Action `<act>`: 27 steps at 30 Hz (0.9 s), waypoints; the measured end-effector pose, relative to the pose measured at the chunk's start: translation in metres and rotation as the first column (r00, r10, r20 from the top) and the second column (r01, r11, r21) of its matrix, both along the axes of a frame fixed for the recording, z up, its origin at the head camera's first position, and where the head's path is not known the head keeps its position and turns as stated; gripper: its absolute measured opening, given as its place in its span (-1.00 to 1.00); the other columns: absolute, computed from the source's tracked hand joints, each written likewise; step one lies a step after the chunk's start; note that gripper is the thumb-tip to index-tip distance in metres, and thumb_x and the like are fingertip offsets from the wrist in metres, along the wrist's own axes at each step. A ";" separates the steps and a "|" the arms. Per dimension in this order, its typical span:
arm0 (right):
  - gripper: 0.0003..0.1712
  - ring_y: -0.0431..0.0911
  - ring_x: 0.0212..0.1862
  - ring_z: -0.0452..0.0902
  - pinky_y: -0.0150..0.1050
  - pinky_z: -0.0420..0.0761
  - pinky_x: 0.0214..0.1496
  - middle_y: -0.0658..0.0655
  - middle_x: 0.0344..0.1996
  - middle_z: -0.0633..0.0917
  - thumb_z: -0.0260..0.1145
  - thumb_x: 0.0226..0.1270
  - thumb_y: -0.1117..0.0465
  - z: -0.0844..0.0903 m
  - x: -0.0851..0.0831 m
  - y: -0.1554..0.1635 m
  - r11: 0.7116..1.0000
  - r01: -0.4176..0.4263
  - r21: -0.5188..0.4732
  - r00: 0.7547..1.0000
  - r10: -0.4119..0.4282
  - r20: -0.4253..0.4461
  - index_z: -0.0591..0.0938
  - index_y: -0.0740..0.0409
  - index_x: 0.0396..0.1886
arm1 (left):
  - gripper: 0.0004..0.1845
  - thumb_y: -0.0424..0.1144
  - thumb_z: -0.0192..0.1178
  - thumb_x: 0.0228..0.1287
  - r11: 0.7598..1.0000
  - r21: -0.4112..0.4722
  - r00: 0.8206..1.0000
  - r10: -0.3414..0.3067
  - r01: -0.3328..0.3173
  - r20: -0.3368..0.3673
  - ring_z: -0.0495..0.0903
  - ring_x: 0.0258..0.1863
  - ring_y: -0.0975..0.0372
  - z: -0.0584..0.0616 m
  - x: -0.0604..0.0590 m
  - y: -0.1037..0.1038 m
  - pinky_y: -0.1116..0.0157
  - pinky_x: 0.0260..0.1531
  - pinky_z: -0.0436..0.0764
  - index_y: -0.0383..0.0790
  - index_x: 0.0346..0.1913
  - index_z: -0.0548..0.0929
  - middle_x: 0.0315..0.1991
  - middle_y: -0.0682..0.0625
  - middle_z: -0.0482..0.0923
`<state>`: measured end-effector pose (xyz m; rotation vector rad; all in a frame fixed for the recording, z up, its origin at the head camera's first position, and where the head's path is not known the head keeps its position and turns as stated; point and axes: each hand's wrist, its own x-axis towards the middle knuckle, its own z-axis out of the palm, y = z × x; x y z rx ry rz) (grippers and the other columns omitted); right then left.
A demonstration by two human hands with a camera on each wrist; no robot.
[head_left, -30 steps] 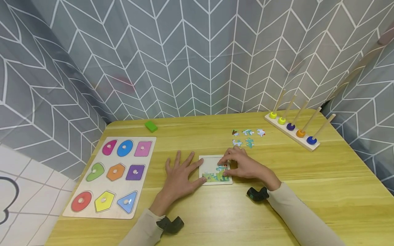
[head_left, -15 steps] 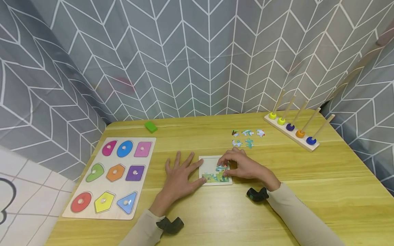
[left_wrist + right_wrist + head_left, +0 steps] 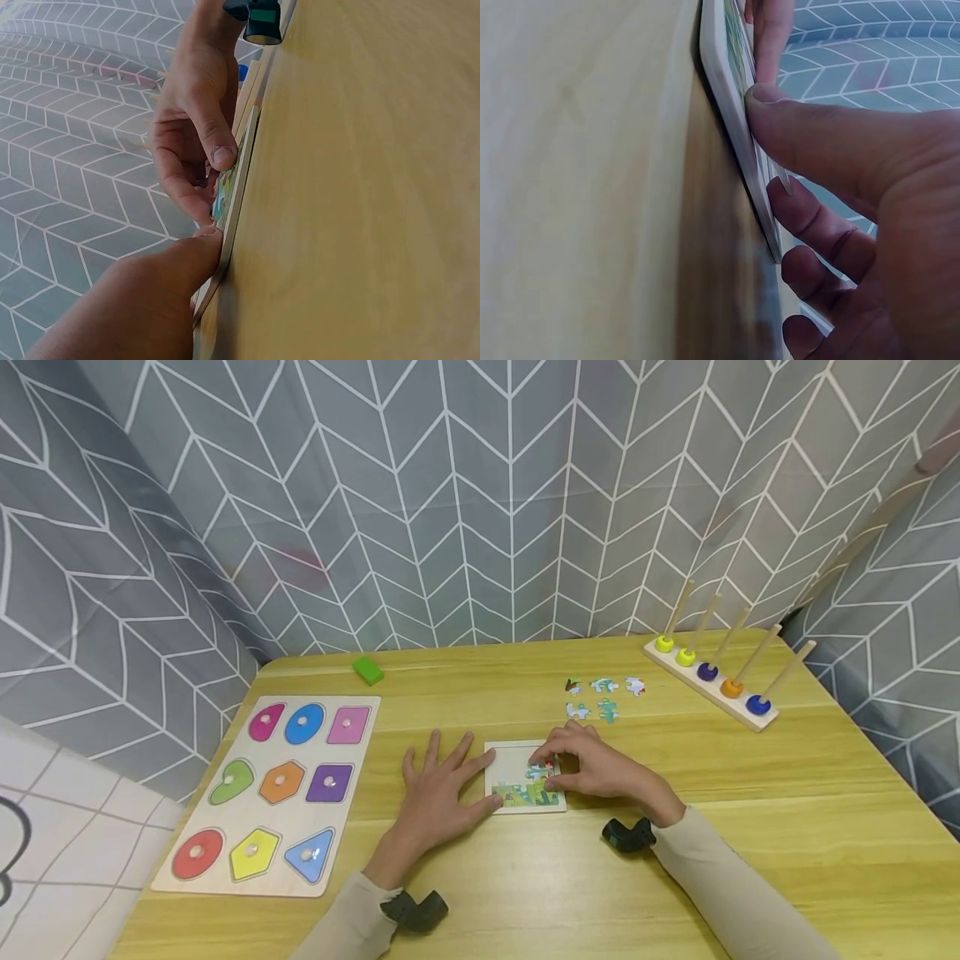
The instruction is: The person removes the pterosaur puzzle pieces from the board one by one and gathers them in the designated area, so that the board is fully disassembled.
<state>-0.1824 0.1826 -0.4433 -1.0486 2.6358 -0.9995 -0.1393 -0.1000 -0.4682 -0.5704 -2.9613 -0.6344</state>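
Both hands [image 3: 517, 781] at puzzle tray [image 3: 504, 763] edges.

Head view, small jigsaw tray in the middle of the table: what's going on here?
A person is working on a small white-framed jigsaw tray on the yellow wooden table. The left hand lies flat, fingertips against the tray's left edge. The right hand has its fingers curled over a blue jigsaw piece at the tray's right side. Five loose jigsaw pieces lie farther back. A wooden shape-sorting board sits on the left, a wooden peg rack with coloured rings on the right.

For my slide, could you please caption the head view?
Left hand steadies puzzle tray; right hand presses piece.
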 end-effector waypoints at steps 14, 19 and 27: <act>-0.69 -0.18 -0.05 0.43 -0.04 0.30 0.17 -0.15 -0.18 0.71 0.52 0.25 0.14 0.000 -0.001 0.000 0.999 0.014 -0.030 1.000 -0.015 -0.014 0.77 -0.10 -0.01 | -0.27 0.42 0.14 0.22 1.000 0.008 1.000 -0.003 0.003 -0.006 -0.14 0.63 -0.26 -0.001 0.000 0.000 -0.43 0.41 -0.24 0.33 0.45 0.45 0.60 0.04 0.19; -0.70 -0.18 -0.02 0.45 0.19 0.23 0.39 -0.15 -0.16 0.73 0.51 0.26 0.13 -0.002 -0.003 0.002 0.998 0.019 -0.061 1.000 -0.019 -0.006 0.77 -0.10 0.00 | -0.27 0.42 0.14 0.22 1.000 0.005 1.000 -0.002 0.002 -0.006 -0.14 0.63 -0.26 0.000 0.000 0.000 -0.43 0.41 -0.23 0.33 0.45 0.45 0.60 0.04 0.19; -0.68 -0.20 -0.06 0.48 -0.08 0.34 0.12 -0.18 -0.16 0.72 0.51 0.26 0.17 -0.008 -0.008 0.011 0.993 0.044 -0.107 0.998 -0.048 -0.035 0.77 -0.12 0.01 | -0.27 0.43 0.14 0.22 1.000 0.010 1.000 -0.001 0.001 -0.007 -0.14 0.64 -0.25 0.000 0.001 0.000 -0.42 0.41 -0.24 0.33 0.45 0.45 0.60 0.04 0.19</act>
